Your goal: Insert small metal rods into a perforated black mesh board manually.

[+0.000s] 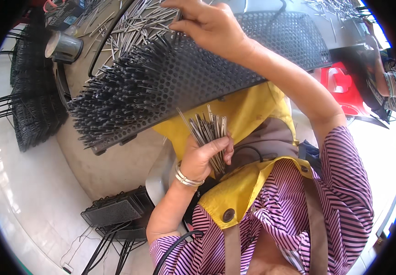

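A bundle of thin metal rods [211,130], some with small holes at the tips, stands up from my left hand [203,158]. Its fingers are wrapped around them, above my yellow apron. Stretched over the black perforated rack [225,59], my right hand [216,30] has thumb and forefinger drawn together near the rack's far edge. What they pinch is too small to make out. Dark slim rods [120,91] stand upright, packed closely in the holes of the rack's left part. The holes on its right side show bare.
Loose metal rods [138,25] lie heaped on the table behind the rack, beside a metal cup [64,47]. Black racks [37,91] hang at left; more black racks [115,213] stand below. A red plastic stool [342,89] and another person's arm [379,68] are at right.
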`<state>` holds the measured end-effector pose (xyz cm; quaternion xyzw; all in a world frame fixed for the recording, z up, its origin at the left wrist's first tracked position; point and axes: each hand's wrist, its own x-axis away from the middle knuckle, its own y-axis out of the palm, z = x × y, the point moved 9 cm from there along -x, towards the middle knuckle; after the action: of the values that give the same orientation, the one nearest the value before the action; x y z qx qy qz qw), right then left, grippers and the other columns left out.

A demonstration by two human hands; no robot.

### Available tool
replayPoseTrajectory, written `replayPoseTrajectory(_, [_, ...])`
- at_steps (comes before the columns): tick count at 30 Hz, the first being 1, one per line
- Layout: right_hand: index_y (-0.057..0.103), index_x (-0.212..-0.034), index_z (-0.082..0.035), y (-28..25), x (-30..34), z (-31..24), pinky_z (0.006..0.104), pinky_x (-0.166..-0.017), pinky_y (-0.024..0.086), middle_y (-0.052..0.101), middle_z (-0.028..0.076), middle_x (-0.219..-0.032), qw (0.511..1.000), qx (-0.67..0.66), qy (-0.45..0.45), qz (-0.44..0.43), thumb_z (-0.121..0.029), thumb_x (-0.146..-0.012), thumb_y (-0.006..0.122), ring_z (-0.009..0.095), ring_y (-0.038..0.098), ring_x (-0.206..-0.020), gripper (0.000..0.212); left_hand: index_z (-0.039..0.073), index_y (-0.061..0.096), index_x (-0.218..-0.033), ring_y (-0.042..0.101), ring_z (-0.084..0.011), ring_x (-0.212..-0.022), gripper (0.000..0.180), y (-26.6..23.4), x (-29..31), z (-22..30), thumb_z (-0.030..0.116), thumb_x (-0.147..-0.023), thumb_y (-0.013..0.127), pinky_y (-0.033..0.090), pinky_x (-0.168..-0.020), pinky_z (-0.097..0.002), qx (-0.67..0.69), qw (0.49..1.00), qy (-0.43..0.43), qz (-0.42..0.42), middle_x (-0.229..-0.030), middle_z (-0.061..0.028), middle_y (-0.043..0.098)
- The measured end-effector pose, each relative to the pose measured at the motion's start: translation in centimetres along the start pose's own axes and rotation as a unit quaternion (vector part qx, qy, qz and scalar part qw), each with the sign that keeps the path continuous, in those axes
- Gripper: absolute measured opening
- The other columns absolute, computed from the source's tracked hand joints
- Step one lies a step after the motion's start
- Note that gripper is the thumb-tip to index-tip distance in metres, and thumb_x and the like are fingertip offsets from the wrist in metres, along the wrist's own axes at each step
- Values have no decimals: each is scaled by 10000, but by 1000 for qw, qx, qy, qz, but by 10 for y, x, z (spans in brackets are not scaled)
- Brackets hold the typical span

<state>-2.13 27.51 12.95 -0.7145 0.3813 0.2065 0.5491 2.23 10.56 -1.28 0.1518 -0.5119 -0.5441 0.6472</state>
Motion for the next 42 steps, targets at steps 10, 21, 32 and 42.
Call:
replayPoseTrajectory(10, [506, -677, 10, 29, 2, 10, 403, -549, 444, 538, 189, -607, 992, -34, 38, -114, 1, -622, 528, 341, 565, -632, 60, -32, 534, -877, 522, -167, -539, 159, 1, -3, -8, 76, -769, 582, 443, -473, -271, 11, 1000, -11, -7, -672, -100, 553])
replayPoseTrajectory(21, [528, -676, 53, 47, -13, 0, 429, -623, 461, 550, 213, -673, 987, -18, -4, -158, -12, -592, 528, 374, 564, -730, 106, -16, 524, -877, 518, -164, -538, 143, 4, -6, -3, 72, -774, 571, 439, -474, -266, -6, 1000, 4, -24, -671, -94, 539])
replayPoseTrajectory(32, [573, -797, 31, 65, -28, 7, 423, -653, 471, 589, 192, -825, 967, 36, 69, -243, -27, -631, 508, 349, 579, -808, 187, 21, 523, -924, 508, -177, -576, 153, -3, -11, -2, 82, -787, 557, 433, -516, -296, -31, 999, 11, -11, -705, -93, 538])
replayPoseTrajectory(42, [613, -816, -12, 69, -32, 9, 412, -609, 470, 604, 185, -735, 972, 78, 48, -216, -105, -719, 518, 335, 602, -717, 165, 12, 504, -923, 556, -206, -624, 173, -7, -14, 5, 68, -773, 569, 471, -536, -306, 0, 999, 33, 29, -727, -110, 561])
